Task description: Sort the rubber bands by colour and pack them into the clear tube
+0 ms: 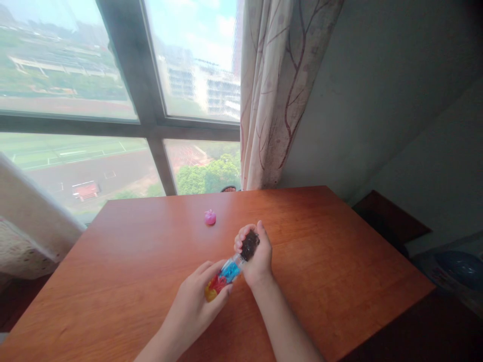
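Observation:
My left hand (198, 291) is wrapped round a clear plastic bottle (229, 270), tilted with its mouth up and to the right. Through its wall show layers of yellow, red and blue, which look like small elastic bands. My right hand (260, 259) is cupped, palm up, with the fingers curled round a clump of black elastic bands (249, 245). The bottle's mouth meets the near edge of this clump; whether bands lie inside the neck I cannot tell. Beyond both hands, a pink apple-shaped lid (210, 217) rests on the table.
The brown wooden table (309, 241) reaches to a large window (151, 120) at the back. A patterned curtain (271, 90) hangs behind its far edge, with another at the left. Bare wall (358, 100) rises at the right.

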Available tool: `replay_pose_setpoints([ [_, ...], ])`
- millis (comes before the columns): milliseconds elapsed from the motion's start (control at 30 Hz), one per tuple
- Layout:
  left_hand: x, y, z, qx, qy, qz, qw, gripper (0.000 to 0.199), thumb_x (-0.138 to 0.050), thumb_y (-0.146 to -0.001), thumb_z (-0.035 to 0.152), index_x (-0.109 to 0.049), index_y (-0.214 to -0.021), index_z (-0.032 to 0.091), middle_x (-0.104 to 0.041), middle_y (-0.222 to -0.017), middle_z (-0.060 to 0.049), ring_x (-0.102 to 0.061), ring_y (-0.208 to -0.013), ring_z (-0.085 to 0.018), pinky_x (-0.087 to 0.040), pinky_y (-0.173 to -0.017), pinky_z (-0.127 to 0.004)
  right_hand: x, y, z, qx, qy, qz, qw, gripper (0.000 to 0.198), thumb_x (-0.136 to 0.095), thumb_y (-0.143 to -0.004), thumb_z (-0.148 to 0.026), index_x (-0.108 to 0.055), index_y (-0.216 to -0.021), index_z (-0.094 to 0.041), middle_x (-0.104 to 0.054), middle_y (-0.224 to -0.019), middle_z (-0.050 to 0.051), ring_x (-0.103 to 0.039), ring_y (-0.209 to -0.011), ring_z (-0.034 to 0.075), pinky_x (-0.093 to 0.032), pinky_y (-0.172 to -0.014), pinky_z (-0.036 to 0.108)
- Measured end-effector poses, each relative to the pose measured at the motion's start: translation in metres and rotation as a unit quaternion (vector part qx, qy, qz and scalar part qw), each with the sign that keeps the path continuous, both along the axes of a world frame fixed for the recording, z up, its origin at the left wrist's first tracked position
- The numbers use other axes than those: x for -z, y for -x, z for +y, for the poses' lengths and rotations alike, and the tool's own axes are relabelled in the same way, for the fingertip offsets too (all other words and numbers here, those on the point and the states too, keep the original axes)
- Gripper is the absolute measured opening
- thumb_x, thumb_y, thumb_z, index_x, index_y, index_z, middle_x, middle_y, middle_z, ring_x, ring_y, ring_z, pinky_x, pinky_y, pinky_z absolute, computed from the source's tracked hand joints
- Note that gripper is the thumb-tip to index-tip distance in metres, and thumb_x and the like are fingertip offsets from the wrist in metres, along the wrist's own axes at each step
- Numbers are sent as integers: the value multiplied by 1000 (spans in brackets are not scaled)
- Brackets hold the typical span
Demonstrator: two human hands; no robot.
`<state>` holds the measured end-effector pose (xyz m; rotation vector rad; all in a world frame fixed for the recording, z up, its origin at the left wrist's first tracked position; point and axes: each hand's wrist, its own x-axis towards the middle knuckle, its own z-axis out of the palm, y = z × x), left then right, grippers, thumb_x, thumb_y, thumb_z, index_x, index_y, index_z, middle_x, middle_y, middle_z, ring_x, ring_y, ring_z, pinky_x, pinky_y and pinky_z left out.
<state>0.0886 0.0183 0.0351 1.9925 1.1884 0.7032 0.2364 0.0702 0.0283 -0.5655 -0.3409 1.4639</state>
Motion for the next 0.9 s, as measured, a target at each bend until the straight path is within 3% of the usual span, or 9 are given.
replay_pose_setpoints([
  [133,1,0,-1,4,6,-4,1000,35,-55,-88,27,-65,-121,21,-69,-104,-8,-66,-92,-23,-50,-83,-29,-1,-3,0,-25,-5,10,1000,49,-57,-81,-63,-56,-62,-18,-51,-58,-2,-48,-50,10,-33,-43,19],
  [367,0,-1,0,2,14,-20,1000,34,-54,-89,27,-65,-120,21,-69,-103,-7,-64,-93,-23,-48,-84,-29,4,-4,2,-37,-4,54,998,25,-68,-80,-37,-56,-68,-18,-51,-61,-4,-45,-51,7,-33,-44,16],
  [500,2,0,1,-2,11,-26,1000,35,-55,-88,26,-65,-121,21,-69,-103,-7,-64,-93,-23,-49,-85,-29,3,-4,3,-37,1,81,996,24,-71,-79,-33,-56,-70,-18,-49,-62,-5,-43,-51,5,-32,-44,14],
  [900,4,1,0,3,-4,-37,999,34,-57,-89,29,-64,-122,22,-69,-106,-7,-64,-96,-22,-49,-87,-29,3,3,0,14,-3,-39,999,32,-75,-79,-44,-55,-75,-19,-51,-64,-6,-42,-48,4,-29,-41,13],
])
